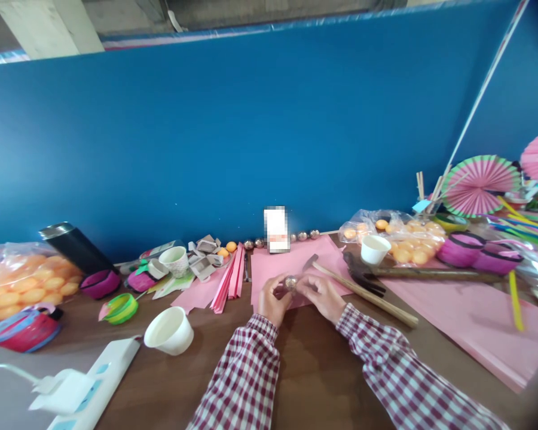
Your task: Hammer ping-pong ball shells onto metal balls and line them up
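A small shiny metallic ball (290, 282) sits between my two hands, above the front part of a pink paper sheet (269, 269). From its left side, the bent fingers and thumb of my left hand (273, 298) grip it. My right hand (320, 294) has its fingertips closed on the ball's right side. Several similar metallic balls (314, 234) stand in a row at the sheet's far edge, partly behind a white blurred-out card (277, 230). Just right of my right hand lies a hammer (367, 294) with a wooden handle, its head on the pink sheet.
Another hammer (412, 273) lies behind, near a white paper cup (375, 248) and bagged orange balls (407, 242). At left are folded pink strips (231, 278), a white bowl (169, 330), a power strip (112, 367) and a black flask (76, 246). A blue partition (251, 119) stands behind.
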Motion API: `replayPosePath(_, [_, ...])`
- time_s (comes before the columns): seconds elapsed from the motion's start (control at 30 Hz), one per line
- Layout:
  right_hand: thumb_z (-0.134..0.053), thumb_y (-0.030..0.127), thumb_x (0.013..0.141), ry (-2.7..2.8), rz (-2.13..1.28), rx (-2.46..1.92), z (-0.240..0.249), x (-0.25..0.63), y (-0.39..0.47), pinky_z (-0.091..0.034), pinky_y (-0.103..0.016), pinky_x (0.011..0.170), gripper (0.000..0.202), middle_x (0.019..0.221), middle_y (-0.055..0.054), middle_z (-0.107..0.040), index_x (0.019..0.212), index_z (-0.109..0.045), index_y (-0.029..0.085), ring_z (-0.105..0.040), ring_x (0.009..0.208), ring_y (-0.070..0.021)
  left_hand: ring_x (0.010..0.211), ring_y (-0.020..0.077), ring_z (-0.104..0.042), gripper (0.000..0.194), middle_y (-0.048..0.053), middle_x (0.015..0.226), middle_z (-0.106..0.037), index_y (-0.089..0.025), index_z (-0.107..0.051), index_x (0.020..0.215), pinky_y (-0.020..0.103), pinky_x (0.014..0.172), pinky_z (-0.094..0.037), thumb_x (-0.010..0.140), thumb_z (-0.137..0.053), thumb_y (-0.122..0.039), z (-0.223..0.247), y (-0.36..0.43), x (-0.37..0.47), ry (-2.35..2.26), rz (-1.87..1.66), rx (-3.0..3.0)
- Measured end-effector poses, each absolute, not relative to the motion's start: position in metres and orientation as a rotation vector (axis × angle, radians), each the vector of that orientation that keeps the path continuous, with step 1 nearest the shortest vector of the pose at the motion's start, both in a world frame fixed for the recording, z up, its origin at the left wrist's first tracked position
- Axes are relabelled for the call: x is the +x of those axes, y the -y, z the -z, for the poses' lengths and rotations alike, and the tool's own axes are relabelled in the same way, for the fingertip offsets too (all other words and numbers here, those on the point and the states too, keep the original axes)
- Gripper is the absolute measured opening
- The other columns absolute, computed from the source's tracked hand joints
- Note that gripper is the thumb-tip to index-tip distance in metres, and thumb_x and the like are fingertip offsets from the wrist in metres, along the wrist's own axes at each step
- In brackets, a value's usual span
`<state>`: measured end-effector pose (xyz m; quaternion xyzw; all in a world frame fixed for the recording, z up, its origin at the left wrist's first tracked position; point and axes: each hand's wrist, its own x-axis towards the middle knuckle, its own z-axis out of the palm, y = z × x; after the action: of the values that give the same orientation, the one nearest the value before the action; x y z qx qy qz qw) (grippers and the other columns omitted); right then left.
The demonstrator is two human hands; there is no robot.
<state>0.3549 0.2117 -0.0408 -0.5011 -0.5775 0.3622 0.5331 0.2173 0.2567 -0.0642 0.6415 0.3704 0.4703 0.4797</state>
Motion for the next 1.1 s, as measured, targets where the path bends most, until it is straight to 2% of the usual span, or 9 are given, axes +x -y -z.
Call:
replayPosePath(0.3, [-0.054,0.037,0.071,1.395,-0.885,-1.190,0.0394,0.3551,-0.2112,-0.045,-0.029,0.069,0.022,0.081,-0.004,-0.062,0.069,-0.061,0.017,-0.056,0.074,-0.0164,0.078,0.0165,-0.058,0.044,0.009,0.099,-0.057,-0.017,-0.058,0.101,0.034,0.072,-0.050,0.058,-0.068,-0.018,0.0638,-0.2575,0.2169,-0.907,-1.149,1.574])
replayPosePath(0.5, [-0.055,0.039,0.070,1.399,-0.866,-1.194,0.0369,0.3546,-0.2105,-0.044,-0.029,0.069,0.022,0.074,-0.003,-0.062,0.066,-0.061,0.018,-0.055,0.072,-0.0161,0.076,0.0164,-0.058,0.044,0.008,0.096,-0.059,-0.018,-0.059,0.101,0.034,0.071,-0.050,0.057,-0.068,-0.021,0.0643,-0.2576,0.2169,-0.912,-1.162,1.577])
replayPosePath(0.73, [-0.055,0.038,0.070,1.392,-0.873,-1.200,0.0361,0.3546,-0.2106,-0.044,-0.030,0.071,0.022,0.081,-0.004,-0.063,0.067,-0.061,0.017,-0.056,0.075,-0.0170,0.076,0.0164,-0.059,0.044,0.008,0.096,-0.059,-0.018,-0.059,0.100,0.033,0.070,-0.050,0.057,-0.068,-0.020,0.0640,-0.2573,0.2168,-0.919,-1.165,1.564])
replayPosePath(1.1, [-0.052,0.034,0.073,1.439,-0.856,-1.199,0.0378,0.3562,-0.2099,-0.044,-0.030,0.071,0.018,0.079,-0.004,-0.061,0.068,-0.059,0.018,-0.056,0.074,-0.0161,0.077,0.0167,-0.058,0.044,0.009,0.098,-0.058,-0.016,-0.058,0.102,0.034,0.071,-0.050,0.059,-0.067,-0.019,0.0651,-0.2572,0.2170,-0.940,-1.138,1.603])
